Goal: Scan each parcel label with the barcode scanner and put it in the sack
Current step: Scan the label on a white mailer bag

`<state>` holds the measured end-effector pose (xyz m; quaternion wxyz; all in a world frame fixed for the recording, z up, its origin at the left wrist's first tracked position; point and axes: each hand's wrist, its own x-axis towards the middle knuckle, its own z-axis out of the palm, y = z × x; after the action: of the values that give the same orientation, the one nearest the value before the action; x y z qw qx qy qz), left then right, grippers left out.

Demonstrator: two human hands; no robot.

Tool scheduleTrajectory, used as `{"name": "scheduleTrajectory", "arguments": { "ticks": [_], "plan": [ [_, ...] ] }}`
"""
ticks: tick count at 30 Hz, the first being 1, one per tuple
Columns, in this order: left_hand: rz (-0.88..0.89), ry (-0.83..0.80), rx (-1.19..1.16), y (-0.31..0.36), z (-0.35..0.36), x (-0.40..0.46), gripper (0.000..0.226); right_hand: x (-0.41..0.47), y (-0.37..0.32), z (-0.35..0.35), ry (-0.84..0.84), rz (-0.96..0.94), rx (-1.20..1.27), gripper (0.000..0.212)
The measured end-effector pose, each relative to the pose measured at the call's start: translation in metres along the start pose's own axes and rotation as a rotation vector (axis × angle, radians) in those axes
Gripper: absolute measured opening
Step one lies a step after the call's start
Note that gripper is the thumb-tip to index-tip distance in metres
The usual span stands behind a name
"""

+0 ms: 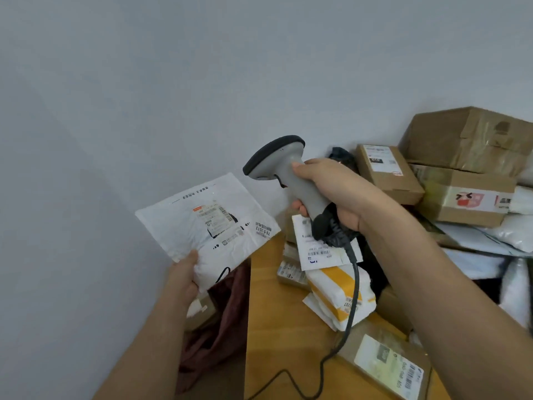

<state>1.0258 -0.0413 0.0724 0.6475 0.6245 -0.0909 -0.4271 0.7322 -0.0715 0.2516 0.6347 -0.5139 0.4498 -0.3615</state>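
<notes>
My left hand (184, 277) grips the near corner of a flat white parcel bag (202, 223), held up in front of the wall with its printed label (215, 219) facing me. My right hand (326, 194) holds the grey barcode scanner (281, 166) by its handle, with the dark scanning head pointed left and down toward that label. The scanner's black cable (353, 295) hangs down onto the wooden table (277, 327). Below the parcel, left of the table, a dark reddish sack (225, 321) sits open with a brown box visible inside.
Several parcels crowd the table's right side: a white-and-yellow bag (337, 295), a labelled white packet (317, 249), a taped box (386, 362) at the front, cardboard boxes (467, 140) stacked at the back and white bags (516, 226) at far right. A plain wall stands behind.
</notes>
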Motion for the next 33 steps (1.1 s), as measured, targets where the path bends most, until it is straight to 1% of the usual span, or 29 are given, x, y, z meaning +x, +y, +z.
{"name": "scheduleTrajectory", "arguments": {
  "ticks": [1, 3, 6, 9, 12, 15, 17, 20, 22, 24, 28, 31, 33],
  "plan": [
    [0.018, 0.102, 0.004, -0.002, -0.016, 0.006, 0.022, 0.007, 0.007, 0.009, -0.02, 0.016, -0.001, 0.032],
    [0.038, 0.241, 0.042, -0.007, -0.045, 0.017, 0.039, 0.019, 0.02, 0.025, -0.057, 0.037, -0.003, 0.029],
    [0.024, 0.392, 0.13, -0.017, -0.085, 0.034, 0.046, 0.038, 0.04, 0.052, -0.101, 0.083, -0.027, 0.028],
    [-0.056, 0.436, 0.162, -0.029, -0.113, 0.061, 0.046, 0.062, 0.057, 0.075, -0.117, 0.113, -0.044, 0.029],
    [-0.141, 0.421, 0.196, -0.038, -0.125, 0.098, 0.045, 0.091, 0.071, 0.096, -0.094, 0.142, -0.057, 0.028],
    [-0.167, 0.391, 0.238, -0.046, -0.125, 0.133, 0.045, 0.121, 0.084, 0.115, -0.07, 0.181, -0.079, 0.028],
    [-0.151, 0.382, 0.267, -0.051, -0.121, 0.156, 0.043, 0.141, 0.094, 0.126, -0.059, 0.204, -0.092, 0.03],
    [-0.081, 0.408, 0.283, -0.064, -0.112, 0.188, 0.04, 0.168, 0.112, 0.138, -0.022, 0.238, -0.1, 0.03],
    [-0.077, 0.438, 0.351, -0.083, -0.111, 0.209, 0.04, 0.184, 0.127, 0.141, -0.011, 0.259, -0.117, 0.032],
    [-0.199, 0.412, 0.396, -0.11, -0.117, 0.226, 0.044, 0.197, 0.142, 0.142, -0.003, 0.284, -0.138, 0.034],
    [-0.479, 0.307, 0.522, -0.167, -0.124, 0.24, 0.037, 0.216, 0.167, 0.137, 0.043, 0.358, -0.159, 0.035],
    [-0.565, 0.255, 0.499, -0.189, -0.116, 0.247, 0.036, 0.225, 0.179, 0.129, 0.073, 0.411, -0.175, 0.036],
    [-0.572, 0.178, 0.522, -0.191, -0.107, 0.258, 0.033, 0.229, 0.183, 0.122, 0.089, 0.418, -0.179, 0.035]
  ]
}}
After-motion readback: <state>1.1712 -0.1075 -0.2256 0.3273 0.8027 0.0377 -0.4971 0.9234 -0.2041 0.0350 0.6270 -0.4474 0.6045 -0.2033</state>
